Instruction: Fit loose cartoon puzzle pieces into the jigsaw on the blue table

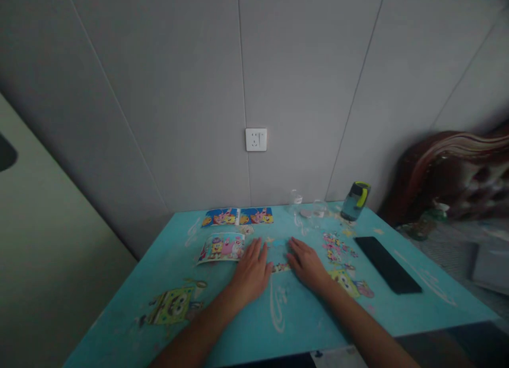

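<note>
My left hand (251,270) lies flat on the table, fingers stretched forward, at the left side of a partly assembled jigsaw puzzle (281,268). Across from it, my right hand (307,263) rests with fingers extended at the puzzle's right side. A colourful strip shows along the puzzle's near edge, and light blue pieces lie along its far edge. Just left of my left hand is a slightly curled cartoon picture sheet (221,247). To the right of my right hand, loose puzzle pieces (336,247) form a small heap.
The turquoise tablecloth (294,325) has cartoon prints. Two blue picture cards (220,217) lie at the back. A clear plastic bottle (295,197), a clear container (319,208) and a dark water bottle (355,202) stand near the wall. A black flat slab (387,264) lies right.
</note>
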`<state>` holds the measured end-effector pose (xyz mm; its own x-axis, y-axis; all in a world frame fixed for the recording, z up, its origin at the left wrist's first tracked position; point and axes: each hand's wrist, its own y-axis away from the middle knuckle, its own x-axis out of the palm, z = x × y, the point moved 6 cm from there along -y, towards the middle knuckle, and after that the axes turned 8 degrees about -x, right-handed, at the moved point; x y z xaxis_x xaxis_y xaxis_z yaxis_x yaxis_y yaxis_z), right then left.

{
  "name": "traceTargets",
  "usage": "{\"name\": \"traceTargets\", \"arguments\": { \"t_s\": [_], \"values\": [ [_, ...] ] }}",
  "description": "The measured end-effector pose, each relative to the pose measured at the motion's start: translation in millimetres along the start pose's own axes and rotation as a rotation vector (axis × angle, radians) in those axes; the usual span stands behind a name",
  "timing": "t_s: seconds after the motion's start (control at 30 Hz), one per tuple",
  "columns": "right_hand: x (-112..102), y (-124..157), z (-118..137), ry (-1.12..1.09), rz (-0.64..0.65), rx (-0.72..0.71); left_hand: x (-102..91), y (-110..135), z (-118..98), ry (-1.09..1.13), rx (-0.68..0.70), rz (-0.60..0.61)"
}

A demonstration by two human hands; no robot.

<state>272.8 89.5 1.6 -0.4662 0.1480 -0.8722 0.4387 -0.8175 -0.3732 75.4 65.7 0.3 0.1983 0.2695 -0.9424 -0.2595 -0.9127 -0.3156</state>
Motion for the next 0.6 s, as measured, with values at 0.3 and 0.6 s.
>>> {"name": "traceTargets", "arguments": {
  "t_s": [0.3,0.6],
  "values": [
    [15.9,-0.3,7.1,0.135,0.065,0.023,32.9,-26.7,-14.7,-0.02,-0.136,0.075],
    [19.2,-1.1,4.4,0.141,0.136,0.013,31.0,-32.2,-14.6,-0.047,-0.081,0.098]
  ]
}}
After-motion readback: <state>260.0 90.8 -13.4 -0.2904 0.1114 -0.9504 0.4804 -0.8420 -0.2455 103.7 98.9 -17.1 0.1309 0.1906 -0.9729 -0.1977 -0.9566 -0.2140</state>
